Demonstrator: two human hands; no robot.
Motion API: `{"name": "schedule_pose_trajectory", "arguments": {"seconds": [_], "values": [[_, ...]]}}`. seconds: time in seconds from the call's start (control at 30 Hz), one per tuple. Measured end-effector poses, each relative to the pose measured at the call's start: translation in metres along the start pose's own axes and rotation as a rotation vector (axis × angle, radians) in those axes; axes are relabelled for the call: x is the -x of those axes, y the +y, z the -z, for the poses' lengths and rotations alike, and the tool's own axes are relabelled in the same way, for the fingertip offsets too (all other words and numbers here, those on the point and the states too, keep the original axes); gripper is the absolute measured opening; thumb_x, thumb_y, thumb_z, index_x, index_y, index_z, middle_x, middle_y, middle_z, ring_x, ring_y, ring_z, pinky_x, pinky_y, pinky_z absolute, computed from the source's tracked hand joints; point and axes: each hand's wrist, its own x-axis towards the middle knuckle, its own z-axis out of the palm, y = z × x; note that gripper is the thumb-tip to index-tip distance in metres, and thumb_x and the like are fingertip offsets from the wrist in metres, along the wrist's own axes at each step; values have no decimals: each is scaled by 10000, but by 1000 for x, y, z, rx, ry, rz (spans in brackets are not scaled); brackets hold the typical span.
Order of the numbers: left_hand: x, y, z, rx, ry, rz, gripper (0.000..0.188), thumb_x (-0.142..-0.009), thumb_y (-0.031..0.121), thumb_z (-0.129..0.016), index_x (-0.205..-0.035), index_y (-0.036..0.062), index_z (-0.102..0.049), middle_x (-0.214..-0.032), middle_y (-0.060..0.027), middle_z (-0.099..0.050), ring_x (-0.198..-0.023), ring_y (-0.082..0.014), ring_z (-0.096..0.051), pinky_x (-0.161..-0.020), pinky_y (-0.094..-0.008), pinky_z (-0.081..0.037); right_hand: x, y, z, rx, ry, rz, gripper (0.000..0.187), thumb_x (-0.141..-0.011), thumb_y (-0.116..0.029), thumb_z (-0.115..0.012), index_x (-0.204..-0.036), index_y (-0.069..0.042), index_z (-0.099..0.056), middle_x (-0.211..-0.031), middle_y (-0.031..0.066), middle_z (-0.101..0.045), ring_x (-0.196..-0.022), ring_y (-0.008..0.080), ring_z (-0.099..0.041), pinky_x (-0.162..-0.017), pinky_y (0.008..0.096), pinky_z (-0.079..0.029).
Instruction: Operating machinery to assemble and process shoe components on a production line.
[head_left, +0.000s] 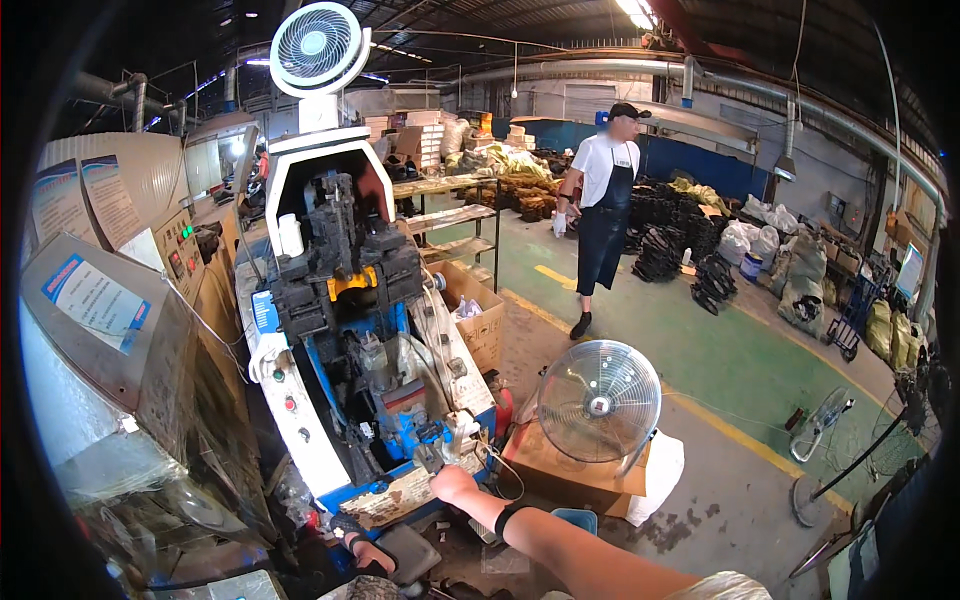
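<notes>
From the lower right my right forearm, with a black band round it, reaches to the front of a white and blue machine (305,430). My right hand (455,484) is closed at the machine's front edge, beside a small grey piece and below a blue fitting (432,434). Its fingertips are mostly hidden, and what they grip is too small to make out. Above them stands the machine's dark, greasy mechanism (350,255) with a yellow part (352,283). My left hand is out of view. A foot in a sandal (365,548) shows below the machine.
A large round fan (600,402) stands by a cardboard box (560,468) at the right. Beyond it a person in a dark apron (606,200) stands on the green floor. A control cabinet (110,330) is at the left, a white fan (316,48) atop the machine.
</notes>
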Motion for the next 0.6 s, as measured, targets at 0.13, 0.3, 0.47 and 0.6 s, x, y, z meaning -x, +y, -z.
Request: {"name": "schedule_pose_trajectory", "arguments": {"seconds": [0.13, 0.3, 0.47, 0.6], "values": [[-1, 4, 4, -28, -6, 28, 250, -890, 314, -591, -985, 84, -576, -841, -216, -648, -792, -420, -627, -674, -500, -485, 0, -1, -2, 3, 10, 1, 405, -798, -240, -516, -1085, -8, -684, -1168, 226, -644, -1120, 364, -608, -951, 427, -481], [-3, -3, 0, -52, 7, 16, 262, -894, 332, -576, -982, 85, -585, -841, -218, -654, -792, -419, -632, -674, -499, -489, -5, 5, -6, -15, 58, 27, 389, -786, -265, -536, -1003, 15, -698, -1077, 265, -654, -1059, 392, -625, -909, 442, -495], [0, -2, 3, -45, -8, 35, 271, -897, 330, -568, -989, 76, -586, -849, -227, -658, -799, -421, -635, -685, -505, -489, -1, 1, -5, -26, 66, 18, 393, -785, -266, -534, -1006, 16, -696, -1074, 268, -653, -1052, 392, -626, -906, 443, -496], [1, -4, 0, -60, -18, 38, 269, -901, 326, -562, -997, 76, -580, -851, -229, -657, -802, -422, -636, -690, -508, -488, -7, 6, -8, -28, 67, 26, 402, -785, -275, -536, -1012, 17, -693, -1083, 268, -651, -1057, 391, -624, -909, 447, -496]]}}
